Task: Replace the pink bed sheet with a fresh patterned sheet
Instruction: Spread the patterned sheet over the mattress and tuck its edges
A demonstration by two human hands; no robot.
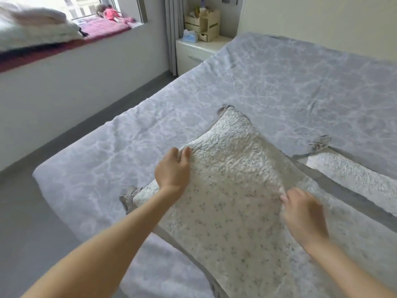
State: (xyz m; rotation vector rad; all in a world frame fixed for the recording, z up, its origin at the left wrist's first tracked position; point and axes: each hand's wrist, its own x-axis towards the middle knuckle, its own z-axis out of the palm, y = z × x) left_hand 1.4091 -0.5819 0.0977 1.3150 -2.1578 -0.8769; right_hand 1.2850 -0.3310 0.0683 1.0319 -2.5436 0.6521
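Observation:
A grey-lilac patterned sheet point(279, 82) covers the whole mattress. On it lies a white crinkled pillow point(227, 160) with small dark specks and a grey edge. My left hand point(173, 168) grips the pillow's left edge, fingers curled over it. My right hand point(300, 214) pinches the pillow's right side and is blurred. A second white pillow point(354, 179) lies to the right, partly out of frame. No pink sheet shows on the bed.
A white nightstand point(197, 52) with a wooden organiser point(204, 24) and a tissue pack stands beyond the bed's far corner. A window ledge on the left holds folded bedding point(32, 31), a pink mat and a doll point(111, 14). Grey floor runs along the bed's left side.

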